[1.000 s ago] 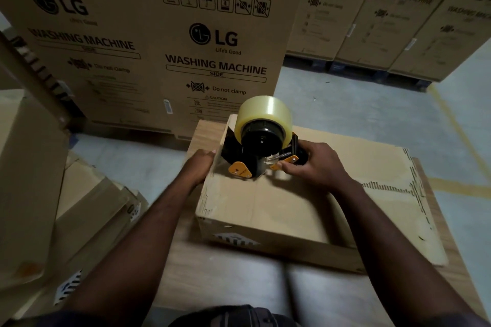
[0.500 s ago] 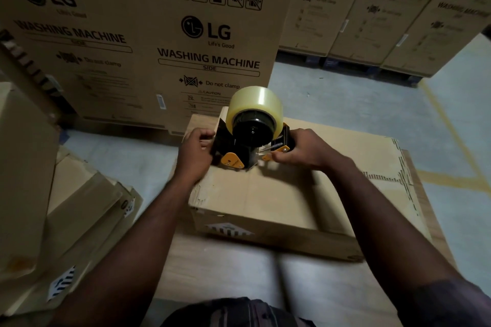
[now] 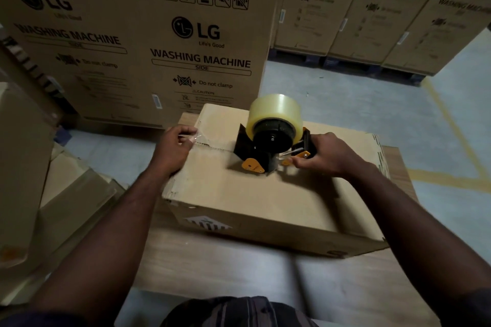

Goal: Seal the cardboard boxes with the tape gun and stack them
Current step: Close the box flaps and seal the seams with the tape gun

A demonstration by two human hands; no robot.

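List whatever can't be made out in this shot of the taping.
Head view: tape gun handle, covered by the right hand.
Head view: tape end in the fingers of the left hand; clear and blurred, so stuck to the box or not is unclear.
Head view: caution print on the carton; too small.

tape gun [image 3: 271, 141] handle within right hand [image 3: 322, 155]

Big carton [image 3: 186, 34]: "LG Life's Good, WASHING MACHINE SIDE"
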